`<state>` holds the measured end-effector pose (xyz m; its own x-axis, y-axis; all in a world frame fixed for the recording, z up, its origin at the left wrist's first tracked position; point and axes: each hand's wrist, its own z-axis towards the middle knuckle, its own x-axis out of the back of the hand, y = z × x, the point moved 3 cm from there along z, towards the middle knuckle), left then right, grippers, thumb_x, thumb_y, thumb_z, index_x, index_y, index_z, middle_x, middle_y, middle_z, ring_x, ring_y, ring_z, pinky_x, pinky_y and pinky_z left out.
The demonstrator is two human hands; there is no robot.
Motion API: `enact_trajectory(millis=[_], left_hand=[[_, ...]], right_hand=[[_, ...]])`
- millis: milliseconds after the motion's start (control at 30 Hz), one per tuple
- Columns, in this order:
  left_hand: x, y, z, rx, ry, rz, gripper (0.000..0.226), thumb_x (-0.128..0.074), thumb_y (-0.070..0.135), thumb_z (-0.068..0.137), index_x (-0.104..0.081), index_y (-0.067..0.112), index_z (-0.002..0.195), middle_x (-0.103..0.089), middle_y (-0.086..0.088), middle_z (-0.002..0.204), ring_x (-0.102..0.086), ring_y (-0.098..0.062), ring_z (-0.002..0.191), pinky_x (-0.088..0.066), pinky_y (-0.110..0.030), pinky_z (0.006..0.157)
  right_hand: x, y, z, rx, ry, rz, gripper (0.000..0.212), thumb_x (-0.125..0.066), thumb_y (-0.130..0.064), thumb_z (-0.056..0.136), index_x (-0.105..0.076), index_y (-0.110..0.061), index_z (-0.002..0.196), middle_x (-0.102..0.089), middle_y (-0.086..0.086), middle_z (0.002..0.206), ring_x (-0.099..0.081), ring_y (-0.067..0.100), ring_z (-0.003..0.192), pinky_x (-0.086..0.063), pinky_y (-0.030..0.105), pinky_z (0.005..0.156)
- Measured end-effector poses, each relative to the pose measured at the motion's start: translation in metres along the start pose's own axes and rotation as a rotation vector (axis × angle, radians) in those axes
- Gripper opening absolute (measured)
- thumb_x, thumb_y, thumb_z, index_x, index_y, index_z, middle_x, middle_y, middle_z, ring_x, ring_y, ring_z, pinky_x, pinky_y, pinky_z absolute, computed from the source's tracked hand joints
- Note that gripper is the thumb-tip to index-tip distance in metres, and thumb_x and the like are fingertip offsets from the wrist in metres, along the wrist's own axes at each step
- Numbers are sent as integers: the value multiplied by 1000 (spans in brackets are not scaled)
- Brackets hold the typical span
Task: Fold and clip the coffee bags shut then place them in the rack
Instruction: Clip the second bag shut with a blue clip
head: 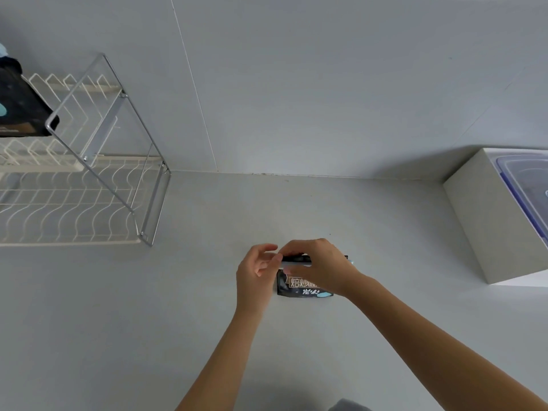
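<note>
A black coffee bag with pale lettering lies on the grey counter, its top folded over. A long pale clip runs along the fold. My right hand reaches over the bag and pinches the clip and folded top. My left hand is at the bag's left edge, with its fingers apart near the clip's left end. The two-tier wire rack stands at the left. Another black coffee bag sits on its upper tier, cut off by the frame's left edge.
A white box holding a clear lidded plastic container stands at the right against the wall. Grey counter stretches between the rack and the bag.
</note>
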<state>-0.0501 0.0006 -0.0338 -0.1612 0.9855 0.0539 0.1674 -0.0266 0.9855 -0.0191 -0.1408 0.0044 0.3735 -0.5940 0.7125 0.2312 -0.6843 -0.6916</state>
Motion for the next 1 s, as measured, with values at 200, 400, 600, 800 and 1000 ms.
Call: enact_trajectory(millis=[200,400,600,800,1000], left_hand=[[-4,-1,0,12,-55,-93,10,-68,10,82,-67,18,89,-75,7,77,-69,-3,77,-47,-7,67],[2,-2,-1,53,-92,-179,7,-68,18,82,-72,13,83,-76,1,80,-69,-6,80,-47,-7,68],[6,-6,-8,-6,-92,-173,12,-69,31,80,-71,19,79,-73,-4,76,-67,-10,74,-48,-11,69],[11,-17,-9,-28,-19,-62,11,-63,14,87,-65,10,77,-68,5,67,-63,-2,67,-45,-9,61],[1,-1,17,-63,-216,166,21,-52,6,89,-67,20,85,-69,9,82,-63,-3,82,-46,-15,76]], right_hand=[[9,0,2,-1,71,96,5,-74,-17,76,-71,-20,78,-59,-6,77,-57,12,69,-50,33,67],[1,-5,3,-27,99,86,7,-68,-20,80,-63,-19,75,-57,-10,70,-52,8,67,-47,35,65],[-5,-11,-8,-2,153,147,6,-66,-12,81,-64,-16,78,-57,-12,72,-53,11,75,-45,27,67],[-4,-14,-8,5,171,217,14,-64,-10,81,-64,-23,74,-63,-13,73,-58,7,73,-47,18,67],[13,-5,5,-59,75,137,5,-68,-20,81,-68,-25,83,-64,-9,76,-60,9,73,-53,34,74]])
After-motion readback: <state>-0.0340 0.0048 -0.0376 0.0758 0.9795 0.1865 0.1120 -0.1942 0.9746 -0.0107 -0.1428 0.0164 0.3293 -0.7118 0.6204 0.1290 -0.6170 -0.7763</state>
